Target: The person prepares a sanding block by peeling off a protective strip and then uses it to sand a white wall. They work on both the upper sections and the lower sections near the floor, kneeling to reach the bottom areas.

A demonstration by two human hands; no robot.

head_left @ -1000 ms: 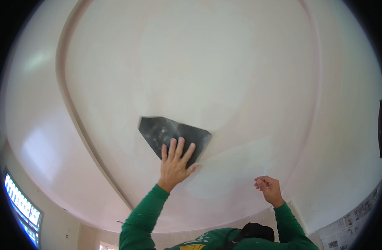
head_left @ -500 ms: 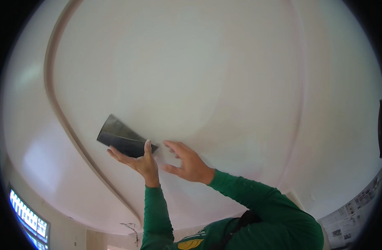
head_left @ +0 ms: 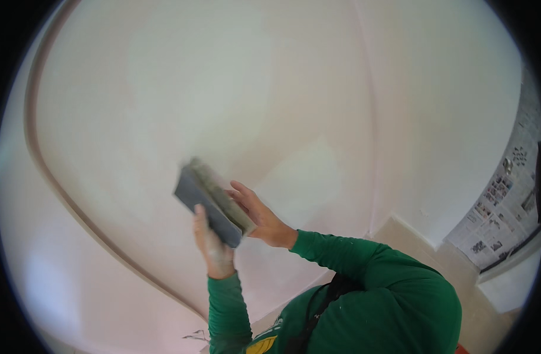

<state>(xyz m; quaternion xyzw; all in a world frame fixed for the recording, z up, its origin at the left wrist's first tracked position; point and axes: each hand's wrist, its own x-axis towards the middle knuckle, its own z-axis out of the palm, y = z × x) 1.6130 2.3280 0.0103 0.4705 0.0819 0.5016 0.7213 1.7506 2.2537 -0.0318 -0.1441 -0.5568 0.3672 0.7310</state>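
Observation:
A folded sheet of dark grey sandpaper (head_left: 210,203) is up in front of the wall, tilted, its two layers partly apart and slightly blurred. My left hand (head_left: 214,251) grips it from below, the thumb lying on the dark face and the other fingers hidden behind. At the sheet's right edge, my right hand (head_left: 267,221) holds the paler, mottled layer (head_left: 217,189). Its fingertips are partly covered by the sheet.
A pale wall (head_left: 164,106) fills most of the view, with a raised curved moulding (head_left: 69,203) along the left. Newspaper sheets (head_left: 494,200) cover a surface at the right. Loose wires (head_left: 195,336) stick out at the bottom, and beige floor (head_left: 409,242) shows at lower right.
The view has swung to the right and down. My right hand, open and apart before, now meets the sandpaper. The sheet has turned, showing its dark face and paler layer.

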